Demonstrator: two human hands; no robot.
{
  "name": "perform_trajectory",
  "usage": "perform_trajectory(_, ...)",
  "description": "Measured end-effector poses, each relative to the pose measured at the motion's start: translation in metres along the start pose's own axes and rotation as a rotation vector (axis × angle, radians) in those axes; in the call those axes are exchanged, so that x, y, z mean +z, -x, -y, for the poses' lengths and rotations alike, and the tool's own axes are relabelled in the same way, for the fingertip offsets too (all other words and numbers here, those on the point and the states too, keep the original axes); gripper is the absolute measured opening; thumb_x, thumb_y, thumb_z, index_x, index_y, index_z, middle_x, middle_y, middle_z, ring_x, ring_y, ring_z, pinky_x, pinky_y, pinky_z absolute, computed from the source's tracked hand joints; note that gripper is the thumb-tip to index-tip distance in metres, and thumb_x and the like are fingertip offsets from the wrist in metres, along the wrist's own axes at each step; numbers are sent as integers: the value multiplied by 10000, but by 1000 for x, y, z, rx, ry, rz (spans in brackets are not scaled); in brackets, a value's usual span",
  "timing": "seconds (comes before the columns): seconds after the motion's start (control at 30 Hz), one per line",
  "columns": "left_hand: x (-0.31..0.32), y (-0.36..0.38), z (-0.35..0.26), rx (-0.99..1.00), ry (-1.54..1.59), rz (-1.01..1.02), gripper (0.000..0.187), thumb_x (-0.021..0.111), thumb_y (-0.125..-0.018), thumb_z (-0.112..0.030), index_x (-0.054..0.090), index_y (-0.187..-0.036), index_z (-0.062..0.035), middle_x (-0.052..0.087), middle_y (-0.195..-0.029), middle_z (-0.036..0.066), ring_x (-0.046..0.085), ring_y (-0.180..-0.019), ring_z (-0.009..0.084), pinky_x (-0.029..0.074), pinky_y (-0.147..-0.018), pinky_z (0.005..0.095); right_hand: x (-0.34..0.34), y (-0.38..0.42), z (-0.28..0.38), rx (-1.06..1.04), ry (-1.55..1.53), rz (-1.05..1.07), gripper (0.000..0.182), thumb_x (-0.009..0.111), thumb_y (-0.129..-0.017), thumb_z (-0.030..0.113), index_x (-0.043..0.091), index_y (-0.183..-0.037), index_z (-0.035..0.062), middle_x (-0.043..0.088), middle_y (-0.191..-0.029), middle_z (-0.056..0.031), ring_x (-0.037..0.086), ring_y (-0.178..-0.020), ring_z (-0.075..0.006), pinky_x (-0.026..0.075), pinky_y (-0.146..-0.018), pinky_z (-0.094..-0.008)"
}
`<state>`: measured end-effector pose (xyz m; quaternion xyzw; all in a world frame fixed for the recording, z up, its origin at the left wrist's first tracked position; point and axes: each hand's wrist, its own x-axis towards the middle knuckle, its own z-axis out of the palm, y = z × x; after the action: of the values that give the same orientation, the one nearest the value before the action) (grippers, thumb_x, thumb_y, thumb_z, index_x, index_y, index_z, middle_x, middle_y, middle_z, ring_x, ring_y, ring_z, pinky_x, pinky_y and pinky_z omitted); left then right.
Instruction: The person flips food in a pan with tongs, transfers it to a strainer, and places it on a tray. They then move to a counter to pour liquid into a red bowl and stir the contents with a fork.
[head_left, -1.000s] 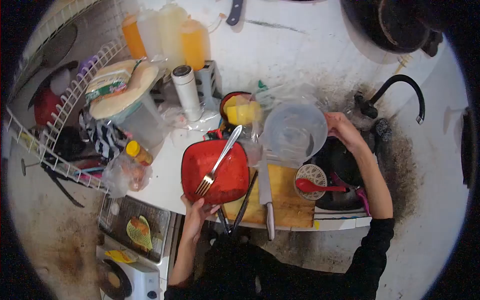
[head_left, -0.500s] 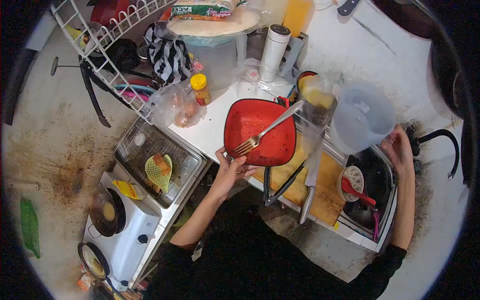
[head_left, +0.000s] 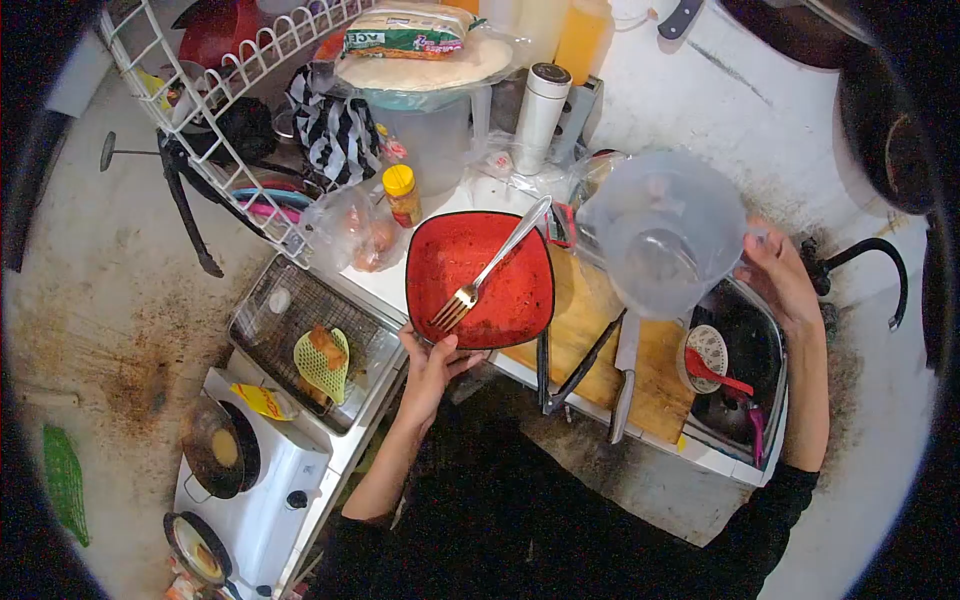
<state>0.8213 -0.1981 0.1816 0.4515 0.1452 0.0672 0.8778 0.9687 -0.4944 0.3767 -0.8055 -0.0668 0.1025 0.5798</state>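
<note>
Left hand [head_left: 432, 357]: arm bent up from below, grip clenched on near rim of red square plate [head_left: 480, 280], fork [head_left: 487, 268] lying across it, over the surface edge. Right hand [head_left: 778, 280]: forearm raised beside sink [head_left: 745, 350], grip grasping clear plastic jug [head_left: 662, 232], tilted above cutting board [head_left: 610, 350].

A wooden cutting board [head_left: 650, 385] lies at about 4 o'clock, with a knife [head_left: 624, 385] and black tongs [head_left: 570, 370] across its near edge. At 3 o'clock the sink [head_left: 745, 395] holds a red spoon [head_left: 715, 372]. A yellow-capped jar [head_left: 403, 195] stands at 11 o'clock beside a white wire rack [head_left: 215, 120]. A white stove [head_left: 250, 480] sits at 7 o'clock.
</note>
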Motion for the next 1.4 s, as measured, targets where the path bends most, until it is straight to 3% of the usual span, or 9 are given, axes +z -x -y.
perform_trajectory(0.13,-1,5,-5,23,37,-6,440,454,-844,-156,110,-1118,-125,347,-1151,204,520,-941,316,464,-794,413,25,4,19,-92,222,225,206,639,-725,235,516,-785,80,483,-674,66,435,-634,-27,335,-572,-167)
perform_trajectory(0.33,-8,7,-2,12,46,-5,449,459,-839,-131,110,-1120,-130,332,-1159,187,514,-944,315,471,-789,411,63,15,44,-99,317,284,187,671,-696,142,507,-727,57,416,-642,64,367,-613,-13,307,-546,-173)
perform_trajectory(0.57,-11,6,-4,-4,82,28,440,458,-836,-124,119,-1116,-127,318,-1170,182,495,-974,314,464,-797,430,79,13,47,-118,538,260,243,701,-670,172,507,-726,35,424,-672,50,396,-632,-42,357,-583,-201)
perform_trajectory(0.63,-11,6,-5,-7,92,16,442,460,-835,-125,122,-1119,-124,318,-1171,178,495,-973,314,462,-800,429,82,11,43,-136,495,243,297,679,-679,92,387,-625,81,279,-601,83,259,-554,-14,216,-474,-184)
perform_trajectory(0.97,-17,-2,3,-47,63,87,446,455,-835,-142,110,-1118,-121,323,-1158,193,501,-960,326,454,-807,440,76,12,40,-148,553,203,252,657,-702,72,409,-656,74,373,-643,78,304,-578,0,264,-499,-163)
perform_trajectory(1.07,-14,-4,4,-65,95,87,454,457,-832,-142,108,-1122,-120,327,-1151,195,505,-953,325,451,-807,445,67,12,29,-49,444,186,195,650,-716,100,458,-707,66,373,-633,84,329,-571,3,306,-530,-156)
perform_trajectory(1.17,-8,-5,0,-40,113,90,450,453,-832,-136,112,-1125,-120,333,-1149,182,511,-939,318,449,-809,447,52,12,12,-46,321,50,247,615,-753,292,562,-819,60,409,-644,67,388,-596,-29,346,-555,-182)
perform_trajectory(1.23,-7,-7,-2,-56,89,50,438,443,-833,-129,124,-1133,-122,341,-1151,168,517,-922,306,449,-806,443,37,9,-1,177,-76,-55,244,553,-792,338,529,-727,104,349,-591,88,340,-533,-20,327,-521,-182)
perform_trajectory(1.4,-11,-17,0,-31,89,69,474,455,-825,-149,121,-1162,-135,374,-1130,159,530,-888,279,463,-772,420,-8,13,-43,100,-428,-128,253,508,-817,286,389,-638,153,287,-557,75,288,-495,-40,317,-504,-214)
